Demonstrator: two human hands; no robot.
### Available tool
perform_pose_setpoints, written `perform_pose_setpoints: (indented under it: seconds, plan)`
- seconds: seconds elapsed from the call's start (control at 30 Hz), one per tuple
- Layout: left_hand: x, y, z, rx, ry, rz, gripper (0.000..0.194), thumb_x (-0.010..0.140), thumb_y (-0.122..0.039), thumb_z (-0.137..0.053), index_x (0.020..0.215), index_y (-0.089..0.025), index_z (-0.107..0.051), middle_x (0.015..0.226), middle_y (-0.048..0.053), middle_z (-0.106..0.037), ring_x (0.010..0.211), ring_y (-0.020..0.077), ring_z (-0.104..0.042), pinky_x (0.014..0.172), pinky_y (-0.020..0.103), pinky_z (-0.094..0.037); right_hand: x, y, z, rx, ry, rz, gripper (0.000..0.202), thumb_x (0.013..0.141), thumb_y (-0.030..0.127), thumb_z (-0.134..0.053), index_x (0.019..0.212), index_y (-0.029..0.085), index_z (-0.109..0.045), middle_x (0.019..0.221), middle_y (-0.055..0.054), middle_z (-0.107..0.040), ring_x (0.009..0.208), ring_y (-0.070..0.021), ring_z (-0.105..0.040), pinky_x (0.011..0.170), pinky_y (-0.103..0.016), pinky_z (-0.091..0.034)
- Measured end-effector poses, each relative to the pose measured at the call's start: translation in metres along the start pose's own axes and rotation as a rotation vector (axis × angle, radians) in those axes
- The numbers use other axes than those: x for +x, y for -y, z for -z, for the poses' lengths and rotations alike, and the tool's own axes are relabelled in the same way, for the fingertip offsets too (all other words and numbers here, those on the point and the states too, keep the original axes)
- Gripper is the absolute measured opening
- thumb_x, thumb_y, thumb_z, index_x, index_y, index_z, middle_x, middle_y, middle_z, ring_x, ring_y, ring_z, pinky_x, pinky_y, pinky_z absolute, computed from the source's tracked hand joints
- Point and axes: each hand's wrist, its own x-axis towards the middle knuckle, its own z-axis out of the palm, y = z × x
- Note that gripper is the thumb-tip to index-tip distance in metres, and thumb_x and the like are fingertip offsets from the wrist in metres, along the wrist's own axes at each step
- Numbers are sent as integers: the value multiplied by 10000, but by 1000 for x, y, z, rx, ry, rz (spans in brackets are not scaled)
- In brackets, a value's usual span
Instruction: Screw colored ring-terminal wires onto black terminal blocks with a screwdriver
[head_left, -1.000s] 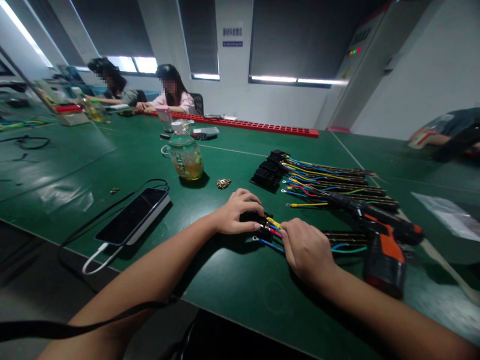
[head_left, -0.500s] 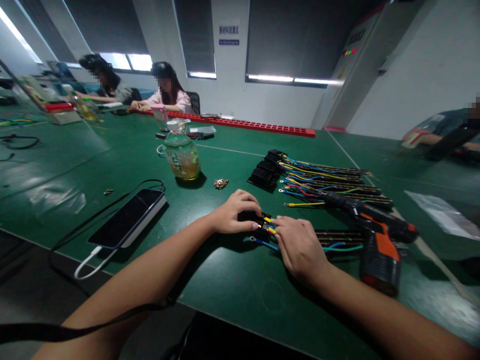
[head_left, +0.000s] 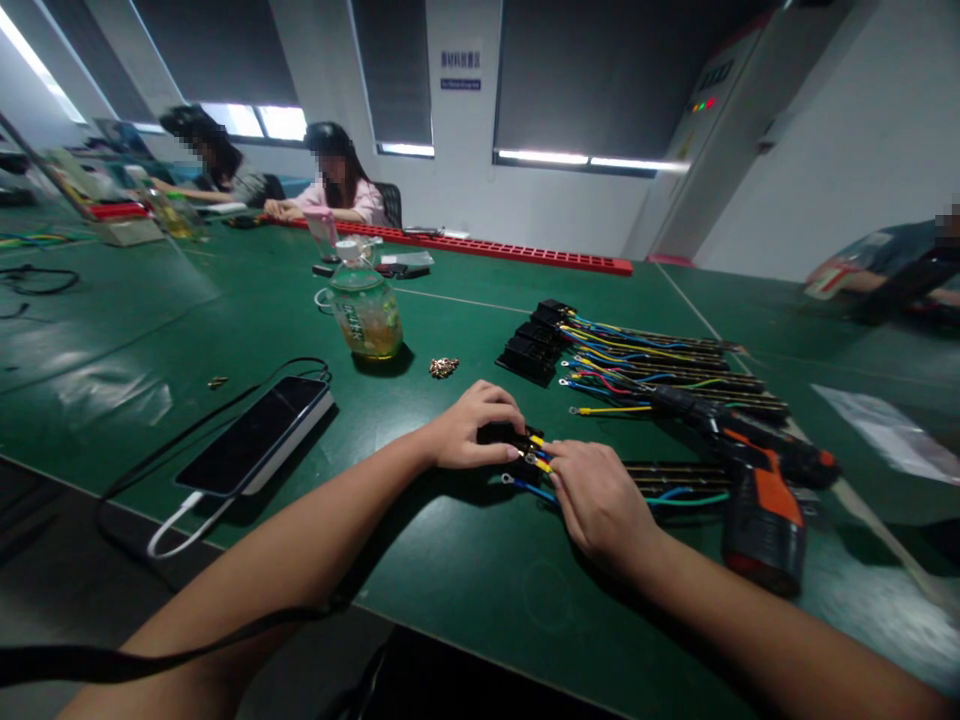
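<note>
My left hand [head_left: 480,428] curls around a black terminal block [head_left: 501,434], thumb on the near side and fingers over the far side. My right hand [head_left: 600,495] grips wires with ring lugs [head_left: 541,464] in yellow and blue sleeves, at the block's right end. A blue wire with a ring lug [head_left: 513,481] sticks out below the fingers, apart from the block. From beneath my right hand a dark strip [head_left: 675,474] with a green wire runs to the right. My palm hides part of the wires.
A cordless screwdriver [head_left: 761,500] lies right of my right hand. Behind it sit several finished-looking black blocks [head_left: 529,350] with wired strips. A pile of brass screws [head_left: 444,368], a drink bottle [head_left: 366,310] and a phone [head_left: 255,435] on a cable are left. People [head_left: 345,190] sit at the far side.
Both hands stay almost in place on the block and wires. The right fingers have shifted very slightly, showing a little more of the ring lug by the left thumb.
</note>
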Motion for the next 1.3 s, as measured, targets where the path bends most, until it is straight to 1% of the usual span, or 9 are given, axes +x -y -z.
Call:
perform_pose_setpoints:
  seconds: [0.3, 0.5, 0.6, 0.73, 0.8, 0.9, 1.03, 1.13, 1.3]
  plan:
    - [-2, 1, -1, 29, -15, 0, 464, 937, -639, -601, 1090, -220, -727, 1211, 116, -654, 1194, 309, -522, 1106, 497, -377, 0, 1, 1, 15, -14, -26, 188, 987, 112, -512, 1119, 93, -645, 1096, -130, -749, 1047, -263, -667, 920, -412, -484]
    - [-1, -3, -1, 21, -18, 2, 486, 935, -655, -559, 1122, -221, -673, 1184, 110, -675, 1171, 303, -531, 1092, 488, -393, -1, 2, 2, 16, -2, -54, 204, 991, 121, -507, 1146, 111, -639, 1123, -123, -756, 1056, -252, -672, 932, -409, -483]
    - [-1, -3, 0, 32, -62, 17, 477, 986, -628, -464, 1133, -209, -639, 1179, 109, -677, 1159, 292, -543, 1078, 468, -393, 0, 3, 1, 9, -19, -45, 187, 983, 115, -518, 1126, 105, -639, 1114, -122, -757, 1046, -257, -678, 927, -405, -478]
    - [-2, 3, 0, 114, -187, 91, 450, 1047, -528, -332, 1154, -196, -617, 1160, 106, -676, 1115, 273, -559, 1055, 454, -404, 1, 3, 1, -4, -26, -40, 190, 978, 107, -526, 1130, 101, -639, 1096, -117, -758, 1032, -258, -682, 920, -400, -470]
    - [-2, 7, 0, 202, -249, 172, 418, 1059, -448, -306, 1173, -189, -612, 1167, 109, -674, 1120, 266, -562, 1061, 442, -412, 1, 3, 0, -6, -28, -42, 197, 979, 110, -526, 1141, 107, -638, 1097, -113, -758, 1037, -256, -680, 919, -395, -466]
    - [-3, 14, 2, 425, -282, 423, 338, 1043, -375, -391, 1224, -184, -602, 1232, 110, -656, 1174, 256, -555, 1086, 408, -425, 1, 2, 0, -5, -43, -43, 181, 980, 112, -525, 1123, 118, -636, 1097, -111, -760, 1038, -253, -682, 915, -390, -465]
    - [-7, 22, 7, 557, -307, 656, 391, 972, -354, -543, 1312, -166, -584, 1297, 164, -611, 1214, 332, -520, 1054, 474, -454, 1, 3, 0, 1, -33, -65, 188, 982, 118, -529, 1138, 127, -633, 1074, -104, -760, 1022, -240, -687, 911, -384, -472]
    - [-10, 26, 11, 630, -290, 780, 422, 944, -357, -578, 1318, -164, -589, 1327, 189, -585, 1230, 374, -499, 1021, 504, -472, 2, 4, 1, 4, -39, -72, 171, 989, 123, -520, 1119, 133, -632, 1062, -103, -760, 1004, -231, -694, 901, -379, -477]
    - [-12, 34, 17, 719, -245, 943, 349, 942, -370, -568, 1231, -183, -622, 1321, 207, -582, 1224, 406, -502, 958, 525, -497, 3, 4, 1, 14, -12, -86, 115, 990, 131, -520, 1028, 157, -626, 1068, -101, -763, 992, -232, -704, 894, -382, -478]
